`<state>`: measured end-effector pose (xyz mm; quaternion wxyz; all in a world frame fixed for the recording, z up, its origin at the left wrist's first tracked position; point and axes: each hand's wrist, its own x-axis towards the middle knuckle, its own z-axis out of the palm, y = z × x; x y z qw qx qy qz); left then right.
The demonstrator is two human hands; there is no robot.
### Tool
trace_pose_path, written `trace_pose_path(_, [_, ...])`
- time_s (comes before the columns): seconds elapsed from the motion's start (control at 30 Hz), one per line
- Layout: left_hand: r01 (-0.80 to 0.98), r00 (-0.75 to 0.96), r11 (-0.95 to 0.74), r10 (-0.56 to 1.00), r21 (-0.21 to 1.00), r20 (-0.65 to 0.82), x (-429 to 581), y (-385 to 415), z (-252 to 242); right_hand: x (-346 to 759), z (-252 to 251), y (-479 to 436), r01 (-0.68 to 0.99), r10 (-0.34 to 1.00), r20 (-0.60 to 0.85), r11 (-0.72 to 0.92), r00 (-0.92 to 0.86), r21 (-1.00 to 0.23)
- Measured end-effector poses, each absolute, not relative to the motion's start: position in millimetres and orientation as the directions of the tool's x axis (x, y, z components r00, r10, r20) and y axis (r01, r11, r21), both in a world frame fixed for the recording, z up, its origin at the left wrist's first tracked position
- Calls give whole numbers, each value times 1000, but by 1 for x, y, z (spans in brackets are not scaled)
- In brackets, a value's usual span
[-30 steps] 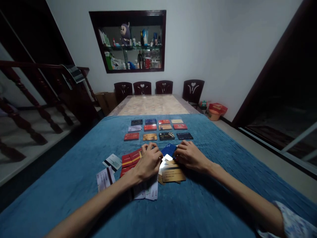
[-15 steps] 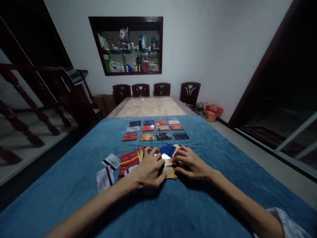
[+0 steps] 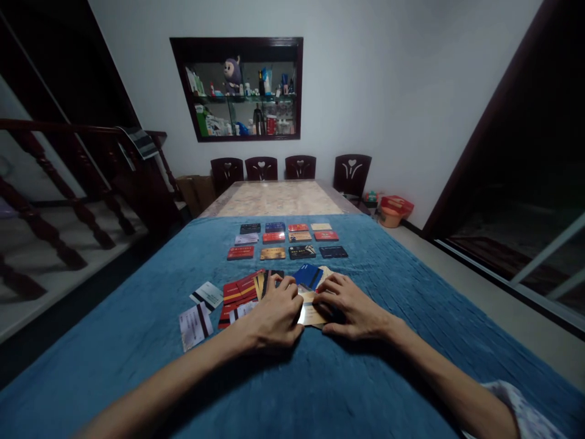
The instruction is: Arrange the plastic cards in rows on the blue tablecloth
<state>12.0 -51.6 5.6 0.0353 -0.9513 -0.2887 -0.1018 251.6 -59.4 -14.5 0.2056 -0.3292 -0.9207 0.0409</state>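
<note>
Cards point(image 3: 311, 311) loose on blue cloth point(image 3: 297, 393)

The blue cloth point(image 3: 292, 393) looks soft and matt, its nap creased and slightly ribbed; upon it the card stacks point(image 3: 273, 253) look like smooth plastic with a sheen; at its middle a gold card point(image 3: 312, 316) is glossy enough to throw a white glare, while the pale card point(image 3: 195, 327) on its left part carries a flat dark band; beyond its far edge the tabletop point(image 3: 283, 199) looks like smooth, mottled stone, and the chairs point(image 3: 351, 175) behind are dark varnished wood; left of the cloth the railing point(image 3: 68, 249) is turned wood with a polished gleam, and the boxes point(image 3: 195, 192) are dull brown cardboard; high beyond it the shelf point(image 3: 247, 98) is clear glass, the toy point(image 3: 233, 78) fuzzy plush, the wall point(image 3: 411, 91) matt.
</note>
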Motion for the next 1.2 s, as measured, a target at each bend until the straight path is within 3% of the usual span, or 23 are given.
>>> trace_pose_path(0.13, [564, 806, -826, 548, -8, 225, 13, -51, 4, 251, -18, -58, 600, 629, 353, 774, -693, -201])
trace_pose_path(0.4, [577, 773, -810, 583, 104, 252, 15, -52, 12, 252, -17, -57, 650, 673, 342, 733, -655, -199])
trace_pose_path(0.63, [531, 825, -845, 498, -63, 269, 14, -39, 3, 254, -16, -56, 654, 679, 349, 728, -646, -205])
trace_pose_path(0.73, [545, 818, -836, 514, -63, 257, 14, -32, -4, 254, -20, -53, 666, 686, 399, 715, -608, -213])
trace_pose_path(1.0, [571, 690, -791, 608, 221, 393, 14, -32, -10, 255, -35, -42, 685, 691, 514, 686, -508, -245])
trace_pose_path(1.2, [549, 588, -739, 673, 390, 449, 17, -35, -9, 252, -35, -39, 550, 656, 633, 732, -410, -402])
